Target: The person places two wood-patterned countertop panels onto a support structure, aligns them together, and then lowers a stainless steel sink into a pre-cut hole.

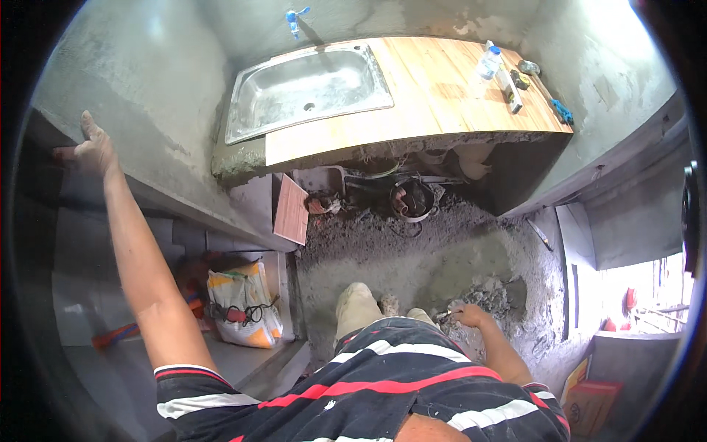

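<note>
operating from afar, i see my right hand (470,315), fingers curled, low beside the grey mortar heap (499,296) on the floor (353,258); i cannot tell what it grasps. my left hand (97,153), thumb and fingers spread, is at the edge of the plastered wall (158,118). if grit lets that palm slide, the body (368,372) could tip forward into the countertop (427,85)
</note>
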### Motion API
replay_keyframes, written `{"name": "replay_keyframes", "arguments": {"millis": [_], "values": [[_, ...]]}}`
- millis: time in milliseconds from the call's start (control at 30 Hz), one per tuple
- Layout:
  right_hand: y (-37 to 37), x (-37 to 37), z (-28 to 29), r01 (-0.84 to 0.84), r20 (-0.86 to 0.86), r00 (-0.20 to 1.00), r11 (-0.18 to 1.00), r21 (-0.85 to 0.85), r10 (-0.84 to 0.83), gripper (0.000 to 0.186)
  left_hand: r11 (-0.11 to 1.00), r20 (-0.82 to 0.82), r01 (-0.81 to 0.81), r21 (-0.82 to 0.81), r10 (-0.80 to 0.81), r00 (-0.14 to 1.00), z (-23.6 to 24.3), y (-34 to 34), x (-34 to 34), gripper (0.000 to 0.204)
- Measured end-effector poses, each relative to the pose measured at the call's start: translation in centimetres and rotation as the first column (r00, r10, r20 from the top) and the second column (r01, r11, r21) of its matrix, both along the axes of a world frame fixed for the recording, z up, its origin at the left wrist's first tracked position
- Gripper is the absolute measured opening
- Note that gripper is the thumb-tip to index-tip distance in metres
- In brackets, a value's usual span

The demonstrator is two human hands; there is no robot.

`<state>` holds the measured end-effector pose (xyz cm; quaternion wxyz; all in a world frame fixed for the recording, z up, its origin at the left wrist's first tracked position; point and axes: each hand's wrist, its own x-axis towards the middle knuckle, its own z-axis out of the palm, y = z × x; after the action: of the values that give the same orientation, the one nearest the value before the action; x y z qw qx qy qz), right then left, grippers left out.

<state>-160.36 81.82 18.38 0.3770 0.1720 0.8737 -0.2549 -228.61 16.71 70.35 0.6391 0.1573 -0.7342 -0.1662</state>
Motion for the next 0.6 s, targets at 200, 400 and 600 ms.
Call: {"name": "replay_keyframes", "arguments": {"millis": [200, 400, 600], "values": [[-2.5, -1.4, 2.8, 0.014, -0.006, 1.000, 0.999, -0.042, -0.015, 0.047, 0.970, 0.033, -0.195, -0.148, 0.202, 0.979, 0.2, 1.3, 1.6, 0.126], [-5.5, -2.5, 2.9, -0.033, -0.067, 0.997, 0.993, -0.112, 0.026, 0.046, 0.996, 0.107, 0.016, 0.089, -0.025, 0.994, 0.2, 4.5, 2.6, 0.125], [-5.4, -9.6, 17.3, 0.592, -0.150, 0.559, 0.519, -0.616, -0.816, 0.016, 0.995, 0.198, 0.051, 0.091, -0.068, 0.978, -0.3, -0.3, -0.8, 0.127]]}}
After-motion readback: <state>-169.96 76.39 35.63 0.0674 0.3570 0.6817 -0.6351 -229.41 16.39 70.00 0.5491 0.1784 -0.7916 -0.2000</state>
